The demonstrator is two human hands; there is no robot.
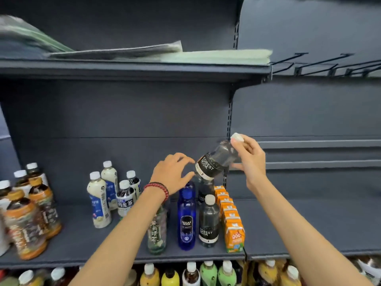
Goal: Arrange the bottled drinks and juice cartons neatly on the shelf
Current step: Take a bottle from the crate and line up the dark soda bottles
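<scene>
The right hand is gripping the tilted soda bottle by its neck. The left hand is hovering spread-fingered beside its base.

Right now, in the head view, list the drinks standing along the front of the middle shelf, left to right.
orange-labelled tea bottle → white milk drink bottle → dark oolong tea bottle → clear green tea bottle → blue soda bottle → standing Forest Soda bottle → orange Qoo carton
</scene>
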